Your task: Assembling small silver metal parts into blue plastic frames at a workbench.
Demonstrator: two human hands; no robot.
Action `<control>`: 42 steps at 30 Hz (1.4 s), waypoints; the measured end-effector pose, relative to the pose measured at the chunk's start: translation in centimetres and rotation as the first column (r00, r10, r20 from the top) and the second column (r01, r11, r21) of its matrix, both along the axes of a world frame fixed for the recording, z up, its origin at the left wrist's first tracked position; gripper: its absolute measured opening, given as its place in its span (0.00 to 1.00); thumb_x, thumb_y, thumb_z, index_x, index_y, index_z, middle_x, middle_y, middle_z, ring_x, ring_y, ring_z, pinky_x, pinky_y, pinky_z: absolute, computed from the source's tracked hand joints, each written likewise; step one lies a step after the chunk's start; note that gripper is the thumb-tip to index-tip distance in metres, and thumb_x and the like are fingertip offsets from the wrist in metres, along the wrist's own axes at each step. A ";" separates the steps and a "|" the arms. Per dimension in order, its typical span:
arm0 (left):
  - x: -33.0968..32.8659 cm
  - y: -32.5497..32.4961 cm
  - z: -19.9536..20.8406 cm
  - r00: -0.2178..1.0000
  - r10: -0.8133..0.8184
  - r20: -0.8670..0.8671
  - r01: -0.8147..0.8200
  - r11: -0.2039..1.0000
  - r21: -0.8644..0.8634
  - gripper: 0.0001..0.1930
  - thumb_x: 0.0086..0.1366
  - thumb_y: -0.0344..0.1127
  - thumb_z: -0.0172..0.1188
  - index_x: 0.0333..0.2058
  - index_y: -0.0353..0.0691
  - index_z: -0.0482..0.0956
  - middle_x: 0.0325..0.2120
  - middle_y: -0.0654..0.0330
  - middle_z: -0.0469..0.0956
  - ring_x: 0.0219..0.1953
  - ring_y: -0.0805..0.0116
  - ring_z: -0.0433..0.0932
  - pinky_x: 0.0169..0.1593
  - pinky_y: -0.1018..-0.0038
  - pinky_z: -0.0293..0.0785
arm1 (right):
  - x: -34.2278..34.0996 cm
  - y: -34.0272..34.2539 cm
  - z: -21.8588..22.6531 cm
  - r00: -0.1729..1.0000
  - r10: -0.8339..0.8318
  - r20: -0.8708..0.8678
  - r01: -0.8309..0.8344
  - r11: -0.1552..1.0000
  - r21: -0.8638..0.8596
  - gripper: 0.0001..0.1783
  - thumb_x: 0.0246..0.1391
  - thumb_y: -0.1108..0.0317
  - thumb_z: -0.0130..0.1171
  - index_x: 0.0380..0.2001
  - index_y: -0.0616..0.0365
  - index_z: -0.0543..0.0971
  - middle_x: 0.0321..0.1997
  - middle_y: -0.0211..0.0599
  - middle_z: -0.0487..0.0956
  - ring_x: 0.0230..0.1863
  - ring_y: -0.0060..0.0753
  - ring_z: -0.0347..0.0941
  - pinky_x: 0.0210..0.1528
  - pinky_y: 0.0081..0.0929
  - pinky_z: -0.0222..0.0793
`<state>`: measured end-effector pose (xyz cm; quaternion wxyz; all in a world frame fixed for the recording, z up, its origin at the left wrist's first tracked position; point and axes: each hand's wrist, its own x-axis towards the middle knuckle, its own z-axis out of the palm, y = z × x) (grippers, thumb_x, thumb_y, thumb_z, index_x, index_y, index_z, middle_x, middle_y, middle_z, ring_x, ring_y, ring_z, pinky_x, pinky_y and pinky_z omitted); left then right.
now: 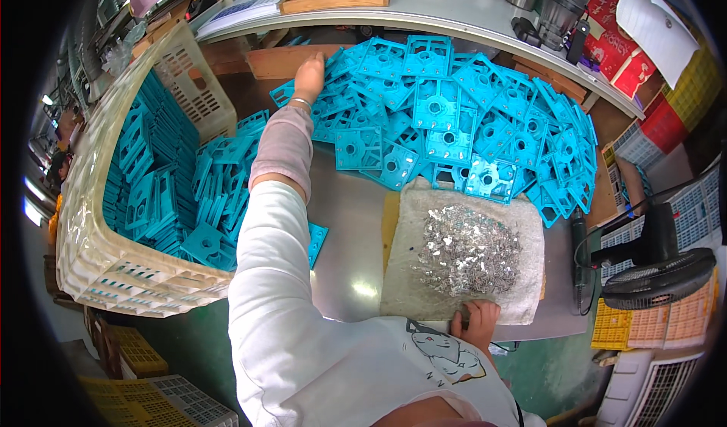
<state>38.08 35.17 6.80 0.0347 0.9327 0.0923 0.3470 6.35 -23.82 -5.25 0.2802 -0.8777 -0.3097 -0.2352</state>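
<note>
Cloth (530, 275) under small metal pieces (471, 251), probably against rolling; blue plates (429, 118) heaped beyond cloth. My right hand (480, 322) curled at cloth's near edge; left hand (308, 78) at plates, left beyond cloth; can't tell whether either grips.

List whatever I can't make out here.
All in the head view:
Left hand: its own back hides whether it grips a blue part.
Right hand: it covers whatever lies directly beneath it.
Shiny pieces on the cloth: too small for exact shapes.
Crate: stacked blue pieces hide its floor.
</note>
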 end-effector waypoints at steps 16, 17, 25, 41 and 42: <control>-28.0 -28.2 22.5 0.611 -0.655 0.444 0.306 0.713 0.631 0.11 0.52 0.30 0.70 0.30 0.40 0.75 0.21 0.59 0.70 0.18 0.64 0.67 0.20 0.69 0.63 | -0.5 0.6 1.1 0.997 -0.063 -0.036 0.063 0.998 -0.002 0.16 0.45 0.71 0.65 0.40 0.59 0.77 0.40 0.42 0.76 0.43 0.50 0.72 0.50 0.48 0.63; -31.7 -28.8 19.9 0.568 -0.692 0.446 0.348 0.693 0.632 0.10 0.52 0.29 0.69 0.30 0.41 0.75 0.21 0.60 0.69 0.18 0.64 0.67 0.20 0.69 0.62 | -0.2 0.0 -0.2 0.991 -0.111 -0.075 0.107 0.993 -0.050 0.16 0.46 0.71 0.66 0.40 0.59 0.77 0.40 0.42 0.76 0.43 0.50 0.72 0.50 0.48 0.63; -38.4 -28.3 21.7 0.548 -0.718 0.430 0.340 0.661 0.669 0.10 0.54 0.25 0.65 0.33 0.42 0.73 0.20 0.61 0.67 0.18 0.66 0.64 0.20 0.69 0.59 | -0.5 0.4 0.5 1.000 0.010 0.014 -0.011 0.999 0.038 0.15 0.46 0.72 0.66 0.39 0.59 0.77 0.41 0.44 0.76 0.45 0.50 0.73 0.50 0.47 0.63; -45.1 -36.3 23.7 0.774 -0.554 0.308 0.407 0.807 0.428 0.15 0.55 0.15 0.58 0.37 0.44 0.72 0.19 0.64 0.62 0.19 0.68 0.60 0.21 0.71 0.58 | -0.8 0.2 0.4 0.999 -0.018 0.042 0.015 0.997 0.071 0.13 0.49 0.70 0.65 0.38 0.60 0.78 0.41 0.41 0.77 0.45 0.47 0.73 0.51 0.45 0.62; -44.7 -34.7 23.9 0.750 -0.591 0.295 0.451 0.784 0.426 0.15 0.55 0.15 0.58 0.37 0.44 0.72 0.19 0.64 0.62 0.19 0.68 0.60 0.21 0.71 0.58 | -0.9 -0.1 0.3 0.997 -0.053 0.050 0.049 0.996 0.077 0.12 0.49 0.71 0.66 0.38 0.59 0.78 0.41 0.41 0.77 0.45 0.46 0.73 0.51 0.44 0.62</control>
